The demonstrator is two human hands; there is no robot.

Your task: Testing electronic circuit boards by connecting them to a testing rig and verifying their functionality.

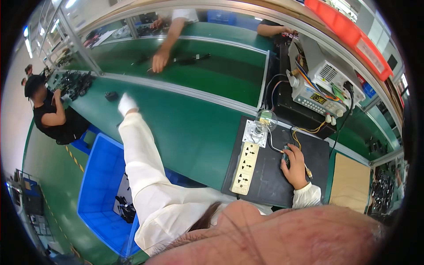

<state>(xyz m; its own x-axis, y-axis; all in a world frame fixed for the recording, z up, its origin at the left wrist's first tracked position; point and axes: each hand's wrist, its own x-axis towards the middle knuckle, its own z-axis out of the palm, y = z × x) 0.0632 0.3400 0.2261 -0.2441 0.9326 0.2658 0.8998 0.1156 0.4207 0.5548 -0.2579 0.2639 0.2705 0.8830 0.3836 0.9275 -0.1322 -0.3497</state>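
My left hand, in a white glove, is stretched far out over the green bench. A small black block-shaped part lies just beyond its fingers, apparently apart from them. The gloved fingers are too blurred to read. On the black mat, my bare right hand curls its fingers round a small dark part, mostly covered by the hand. A wire runs to it from beside the clear bulb. Left of that hand lies a cream socket strip.
A blue bin with black parts stands left below the bench. Black parts pile at the far left, near a seated person. Instruments stand back right. Across the rail, another person's hand works over the green belt.
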